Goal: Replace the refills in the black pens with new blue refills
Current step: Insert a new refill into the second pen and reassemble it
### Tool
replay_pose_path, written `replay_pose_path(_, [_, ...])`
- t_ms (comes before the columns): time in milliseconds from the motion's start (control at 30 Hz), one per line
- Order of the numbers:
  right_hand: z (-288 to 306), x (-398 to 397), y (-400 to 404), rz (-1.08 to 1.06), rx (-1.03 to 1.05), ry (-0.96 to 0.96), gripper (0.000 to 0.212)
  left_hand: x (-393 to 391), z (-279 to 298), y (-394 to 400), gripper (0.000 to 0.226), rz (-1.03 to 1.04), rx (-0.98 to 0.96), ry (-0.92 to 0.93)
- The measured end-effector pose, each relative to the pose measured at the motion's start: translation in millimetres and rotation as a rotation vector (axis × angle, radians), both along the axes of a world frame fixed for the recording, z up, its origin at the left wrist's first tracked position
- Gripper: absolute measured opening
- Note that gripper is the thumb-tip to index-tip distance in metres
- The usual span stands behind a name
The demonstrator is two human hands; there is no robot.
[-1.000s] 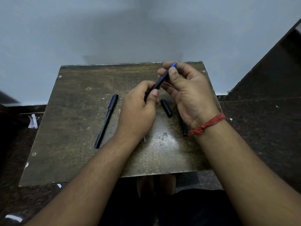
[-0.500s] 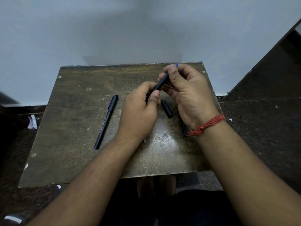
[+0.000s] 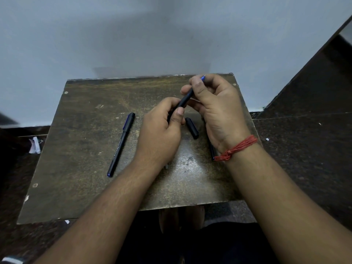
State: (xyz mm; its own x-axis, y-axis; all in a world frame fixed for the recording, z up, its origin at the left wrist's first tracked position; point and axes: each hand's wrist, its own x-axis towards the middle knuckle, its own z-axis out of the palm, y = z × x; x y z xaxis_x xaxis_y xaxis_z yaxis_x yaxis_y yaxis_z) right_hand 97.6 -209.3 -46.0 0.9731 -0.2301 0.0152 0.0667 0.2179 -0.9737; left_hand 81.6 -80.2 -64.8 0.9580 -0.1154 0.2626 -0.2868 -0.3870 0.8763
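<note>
Above the worn brown table (image 3: 80,168), both hands hold one black pen barrel (image 3: 183,101). My left hand (image 3: 160,136) grips its lower end. My right hand (image 3: 215,111) pinches the upper end, where a blue tip (image 3: 203,78) pokes out past the fingers. A loose black pen cap (image 3: 192,128) lies on the table between the hands. A second capped black pen (image 3: 122,146) lies to the left. Another dark pen part (image 3: 211,151) shows under my right wrist, mostly hidden.
A pale wall stands right behind the table's far edge. Dark floor surrounds the table, with a scrap of white paper (image 3: 35,145) at the left. A small grey piece (image 3: 166,166) peeks out beneath my left wrist.
My right hand's fingers have closed further over the pen's blue tip, so less blue shows. Both hands stay in nearly the same place.
</note>
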Motion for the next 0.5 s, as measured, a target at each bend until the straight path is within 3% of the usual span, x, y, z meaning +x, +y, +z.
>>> replay_pose_path(167, [-2.4,1.3,-1.4,-0.078,-0.110,0.021,0.023,-1.9,0.1,-2.4,0.014,-0.014,0.025,-0.007])
replay_pose_path(500, [1.0,-0.3,-3.9,0.010,0.056,0.003,0.008,0.0,-0.8,0.1,0.013,-0.002,0.005,0.008])
